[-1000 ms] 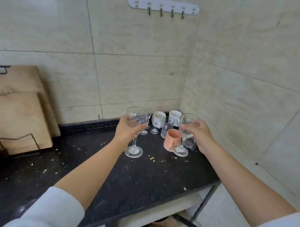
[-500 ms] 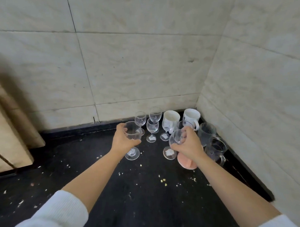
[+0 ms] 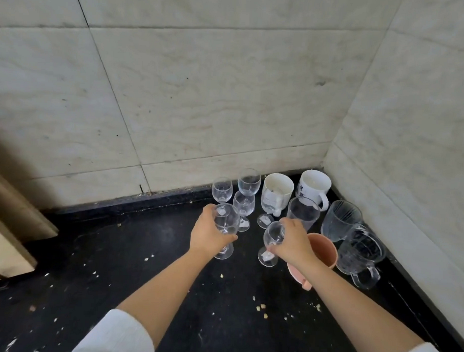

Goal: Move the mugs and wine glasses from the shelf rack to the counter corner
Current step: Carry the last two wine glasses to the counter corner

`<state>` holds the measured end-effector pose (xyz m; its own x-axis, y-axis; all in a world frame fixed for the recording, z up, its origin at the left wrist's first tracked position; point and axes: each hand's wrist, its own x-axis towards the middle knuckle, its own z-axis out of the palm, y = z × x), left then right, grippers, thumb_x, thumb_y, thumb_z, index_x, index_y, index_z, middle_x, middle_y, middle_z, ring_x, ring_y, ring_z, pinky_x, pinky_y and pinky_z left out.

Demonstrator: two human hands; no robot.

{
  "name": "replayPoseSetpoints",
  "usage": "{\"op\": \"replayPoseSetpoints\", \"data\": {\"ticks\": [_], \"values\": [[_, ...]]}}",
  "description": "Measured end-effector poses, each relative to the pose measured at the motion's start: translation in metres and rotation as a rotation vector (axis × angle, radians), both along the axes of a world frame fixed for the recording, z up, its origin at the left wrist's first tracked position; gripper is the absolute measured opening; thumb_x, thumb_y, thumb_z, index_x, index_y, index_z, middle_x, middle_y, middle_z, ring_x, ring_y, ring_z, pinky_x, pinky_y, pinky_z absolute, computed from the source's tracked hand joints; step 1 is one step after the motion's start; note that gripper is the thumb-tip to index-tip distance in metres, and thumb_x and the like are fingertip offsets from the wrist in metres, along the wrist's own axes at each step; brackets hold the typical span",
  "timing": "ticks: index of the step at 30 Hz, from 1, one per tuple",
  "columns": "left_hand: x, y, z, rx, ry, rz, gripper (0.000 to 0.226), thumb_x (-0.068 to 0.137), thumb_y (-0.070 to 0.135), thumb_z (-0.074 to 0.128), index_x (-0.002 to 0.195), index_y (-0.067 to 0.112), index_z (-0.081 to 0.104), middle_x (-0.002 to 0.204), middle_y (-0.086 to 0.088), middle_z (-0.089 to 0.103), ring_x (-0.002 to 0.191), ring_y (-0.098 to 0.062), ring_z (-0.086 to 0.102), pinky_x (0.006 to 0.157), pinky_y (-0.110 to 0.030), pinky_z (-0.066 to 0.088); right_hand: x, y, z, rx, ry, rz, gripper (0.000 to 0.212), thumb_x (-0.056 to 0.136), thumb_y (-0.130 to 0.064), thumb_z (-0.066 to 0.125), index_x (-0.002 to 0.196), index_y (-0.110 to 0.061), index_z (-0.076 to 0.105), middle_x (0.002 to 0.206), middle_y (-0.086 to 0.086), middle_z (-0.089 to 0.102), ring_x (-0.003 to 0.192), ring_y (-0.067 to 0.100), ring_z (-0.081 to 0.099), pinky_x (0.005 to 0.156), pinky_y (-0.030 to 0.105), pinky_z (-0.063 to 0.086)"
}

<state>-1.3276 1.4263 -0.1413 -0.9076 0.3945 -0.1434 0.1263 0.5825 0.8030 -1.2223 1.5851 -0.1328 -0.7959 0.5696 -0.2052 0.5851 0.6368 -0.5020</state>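
Observation:
My left hand [image 3: 207, 231] grips a clear wine glass [image 3: 227, 223] by its bowl, its foot at the black counter [image 3: 142, 291]. My right hand [image 3: 293, 242] holds a second wine glass [image 3: 273, 236], whose foot rests on or just above the counter. Behind them, in the corner, stand several more wine glasses [image 3: 244, 202], two white mugs [image 3: 276, 190] [image 3: 313, 188], a tall clear tumbler [image 3: 303, 214], a ribbed glass mug [image 3: 341, 220] and a clear handled mug [image 3: 361, 252]. A pink mug [image 3: 325, 251] sits under my right wrist, partly hidden.
Tiled walls [image 3: 228, 96] close the corner at the back and on the right. Wooden cutting boards [image 3: 11, 220] lean at the left edge. Crumbs are scattered over the counter.
The view has moved closer to the corner and tipped down. Both hands have carried their wine glasses forward and lower, next to the group of glasses and mugs.

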Motion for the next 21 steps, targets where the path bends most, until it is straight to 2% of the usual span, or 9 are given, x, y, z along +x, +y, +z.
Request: {"op": "replayPoseSetpoints", "data": {"ticks": [7, 13, 17, 21], "values": [[-0.012, -0.003, -0.004, 0.010, -0.002, 0.043, 0.089, 0.064, 0.018, 0.081, 0.137, 0.016, 0.030, 0.139, -0.006, 0.047, 0.124, -0.023, 0.049, 0.093, -0.029, 0.041, -0.009, 0.005, -0.008, 0.003, -0.025, 0.067, 0.069, 0.072, -0.024, 0.072, 0.133, -0.012, 0.041, 0.134, 0.009, 0.043, 0.125, 0.025, 0.040, 0.101, 0.032, 0.036], [-0.021, -0.002, -0.009, 0.021, 0.004, 0.099, 0.083, 0.066, 0.010, 0.078, 0.135, 0.013, 0.032, 0.143, -0.008, 0.043, 0.130, -0.023, 0.044, 0.101, -0.036, 0.043, -0.016, 0.005, -0.012, 0.108, -0.093, 0.161, 0.064, 0.078, -0.023, 0.066, 0.133, -0.009, 0.036, 0.132, 0.011, 0.040, 0.122, 0.027, 0.043, 0.097, 0.033, 0.041], [-0.014, -0.003, -0.014, 0.030, 0.000, 0.102, 0.081, 0.066, 0.011, 0.078, 0.133, 0.014, 0.033, 0.140, -0.008, 0.044, 0.128, -0.022, 0.045, 0.090, -0.028, 0.042, -0.014, 0.004, -0.015, 0.192, -0.126, 0.240, 0.064, 0.080, -0.024, 0.061, 0.134, -0.004, 0.030, 0.132, 0.014, 0.040, 0.122, 0.029, 0.043, 0.095, 0.034, 0.043], [0.001, -0.007, -0.016, 0.078, -0.009, 0.066, 0.079, 0.064, 0.015, 0.079, 0.128, 0.023, 0.034, 0.125, 0.004, 0.046, 0.113, -0.010, 0.046, 0.086, -0.023, 0.038, -0.010, 0.004, -0.017, 0.227, -0.194, 0.325, 0.084, 0.080, -0.017, 0.062, 0.144, -0.003, 0.009, 0.140, 0.015, 0.029, 0.127, 0.031, 0.039, 0.099, 0.036, 0.043]]}}
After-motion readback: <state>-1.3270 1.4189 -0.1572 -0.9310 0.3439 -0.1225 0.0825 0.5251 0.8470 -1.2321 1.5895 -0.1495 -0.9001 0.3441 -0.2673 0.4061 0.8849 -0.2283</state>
